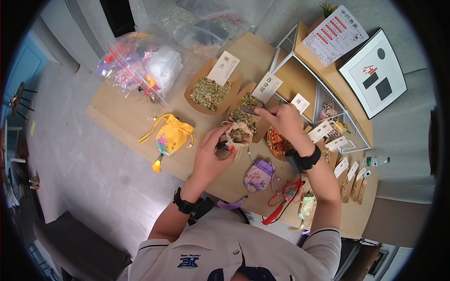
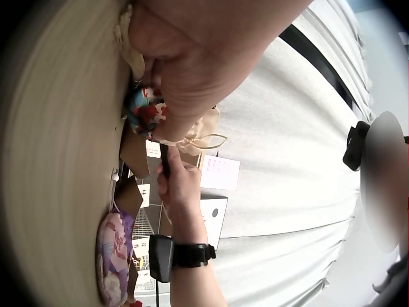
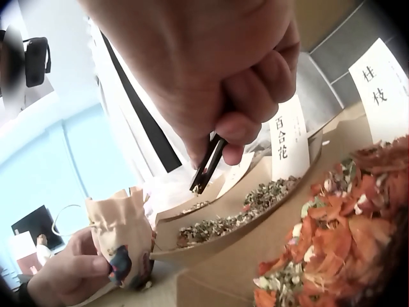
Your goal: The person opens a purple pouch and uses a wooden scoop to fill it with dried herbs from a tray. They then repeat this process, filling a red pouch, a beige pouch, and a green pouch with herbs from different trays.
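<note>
My left hand [image 1: 209,157] grips a cream drawstring pouch [image 1: 239,135] with a printed pattern, its mouth open and dried herbs inside. In the right wrist view the pouch [image 3: 118,220] stands upright, the left thumb [image 3: 89,265] pressed on its side. My right hand [image 1: 287,122] pinches a small dark scoop-like tool [image 1: 248,111], its tip pointing down with a few bits at the end in the right wrist view. That tip is over a paper tray of chopped dried herbs [image 3: 239,217], close beyond the pouch. Beside it is a tray of orange dried petals [image 3: 358,220].
A yellow pouch [image 1: 172,135] lies left, a purple pouch [image 1: 258,176] nearer my body. Another herb tray [image 1: 209,95] stands behind. Clear plastic bags [image 1: 140,65] cover the back left. A wooden shelf [image 1: 328,61], a bottle [image 1: 376,161] and more labelled trays line the right.
</note>
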### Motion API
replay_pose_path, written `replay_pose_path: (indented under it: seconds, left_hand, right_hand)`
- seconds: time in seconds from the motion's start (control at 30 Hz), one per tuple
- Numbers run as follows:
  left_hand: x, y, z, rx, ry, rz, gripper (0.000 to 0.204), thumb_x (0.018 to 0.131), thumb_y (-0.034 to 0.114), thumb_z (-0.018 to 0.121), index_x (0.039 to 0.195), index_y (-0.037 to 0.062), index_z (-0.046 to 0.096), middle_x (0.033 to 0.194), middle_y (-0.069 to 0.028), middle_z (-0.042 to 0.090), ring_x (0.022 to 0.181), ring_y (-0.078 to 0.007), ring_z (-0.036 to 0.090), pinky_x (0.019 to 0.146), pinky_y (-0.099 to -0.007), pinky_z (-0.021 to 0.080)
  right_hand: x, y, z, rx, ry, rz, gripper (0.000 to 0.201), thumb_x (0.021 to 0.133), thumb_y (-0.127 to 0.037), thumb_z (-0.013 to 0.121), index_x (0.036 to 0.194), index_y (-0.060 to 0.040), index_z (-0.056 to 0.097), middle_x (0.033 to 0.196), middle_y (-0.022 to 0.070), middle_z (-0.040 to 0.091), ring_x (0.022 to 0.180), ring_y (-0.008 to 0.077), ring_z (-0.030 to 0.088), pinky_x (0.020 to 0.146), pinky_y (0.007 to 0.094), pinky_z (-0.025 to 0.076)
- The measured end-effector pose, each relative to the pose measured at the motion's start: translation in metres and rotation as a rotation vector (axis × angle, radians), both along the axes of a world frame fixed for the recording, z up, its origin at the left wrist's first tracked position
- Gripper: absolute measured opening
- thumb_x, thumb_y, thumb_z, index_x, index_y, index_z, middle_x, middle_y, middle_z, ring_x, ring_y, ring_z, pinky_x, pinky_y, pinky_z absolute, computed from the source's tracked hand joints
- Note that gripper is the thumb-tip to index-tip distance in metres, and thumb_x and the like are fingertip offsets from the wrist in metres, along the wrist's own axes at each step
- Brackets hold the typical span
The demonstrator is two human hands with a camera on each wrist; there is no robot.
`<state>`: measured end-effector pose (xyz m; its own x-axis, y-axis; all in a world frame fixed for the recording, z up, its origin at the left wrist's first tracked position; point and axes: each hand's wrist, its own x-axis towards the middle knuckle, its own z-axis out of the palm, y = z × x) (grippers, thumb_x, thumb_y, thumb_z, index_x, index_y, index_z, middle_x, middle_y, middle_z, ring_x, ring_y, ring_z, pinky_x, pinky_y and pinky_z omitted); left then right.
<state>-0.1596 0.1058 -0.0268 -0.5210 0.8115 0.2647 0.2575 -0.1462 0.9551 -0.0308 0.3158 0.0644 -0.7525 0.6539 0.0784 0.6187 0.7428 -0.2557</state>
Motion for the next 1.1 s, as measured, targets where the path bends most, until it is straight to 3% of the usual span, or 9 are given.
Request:
replay_pose_path:
  seconds: [0.03,0.33,0.63,0.73,0.83,0.97,1.1]
  left_hand:
    - [0.000,0.000,0.000,-0.001,-0.013,-0.001,0.067,0.076,0.002,0.080,0.139,0.0052,0.057,0.131,-0.0162,0.061,0.112,-0.0298,0.067,0.095,-0.0371,0.057]
    - [0.000,0.000,-0.001,0.002,0.003,0.002,0.068,0.076,0.002,0.079,0.140,0.0046,0.056,0.131,-0.0160,0.061,0.112,-0.0282,0.068,0.095,-0.0365,0.057]
    - [0.000,0.001,-0.003,0.002,-0.019,0.001,0.068,0.077,0.002,0.079,0.140,0.0045,0.057,0.131,-0.0158,0.061,0.112,-0.0278,0.068,0.095,-0.0363,0.058]
    - [0.000,0.001,-0.001,-0.007,-0.010,-0.003,0.068,0.077,0.002,0.079,0.140,0.0048,0.057,0.130,-0.0158,0.061,0.112,-0.0281,0.068,0.094,-0.0365,0.058]
    - [0.000,0.001,-0.002,-0.001,0.002,0.003,0.067,0.076,0.002,0.079,0.140,0.0050,0.057,0.130,-0.0158,0.061,0.111,-0.0282,0.068,0.094,-0.0366,0.057]
    - [0.000,0.001,-0.002,0.008,0.000,0.003,0.066,0.076,0.002,0.079,0.139,0.0050,0.058,0.130,-0.0156,0.061,0.112,-0.0284,0.068,0.094,-0.0366,0.057]
    - [0.000,0.001,0.000,-0.012,-0.002,0.003,0.066,0.076,0.002,0.079,0.138,0.0050,0.058,0.130,-0.0158,0.062,0.113,-0.0298,0.067,0.094,-0.0371,0.057]
  right_hand:
    - [0.001,-0.001,0.006,0.012,-0.027,-0.023,0.058,0.087,-0.053,0.076,0.064,-0.0002,0.071,0.051,0.0182,0.054,0.051,0.0388,0.057,0.050,0.0443,0.047]
    - [0.018,-0.036,0.041,0.007,0.089,0.161,0.056,0.087,-0.051,0.077,0.062,-0.0017,0.072,0.044,0.0130,0.050,0.042,0.0335,0.051,0.044,0.0393,0.042]
    - [0.016,-0.048,0.034,0.269,-0.032,0.310,0.054,0.081,-0.058,0.079,0.064,-0.0072,0.077,0.046,0.0094,0.055,0.042,0.0299,0.056,0.044,0.0375,0.045]
    - [0.017,-0.039,0.036,0.177,0.059,0.261,0.054,0.081,-0.059,0.078,0.067,-0.0075,0.078,0.047,0.0100,0.056,0.043,0.0306,0.057,0.045,0.0369,0.046]
    - [0.014,-0.015,0.041,0.170,-0.004,0.165,0.054,0.081,-0.059,0.078,0.068,-0.0074,0.078,0.047,0.0104,0.056,0.044,0.0313,0.057,0.047,0.0370,0.047]
    - [0.006,0.023,0.012,0.122,-0.119,0.066,0.057,0.085,-0.061,0.074,0.070,-0.0062,0.078,0.055,0.0141,0.061,0.054,0.0342,0.064,0.053,0.0411,0.052]
    - [-0.007,0.023,-0.011,0.114,-0.116,0.070,0.062,0.087,-0.065,0.069,0.067,-0.0058,0.076,0.059,0.0153,0.064,0.057,0.0351,0.066,0.056,0.0419,0.054]
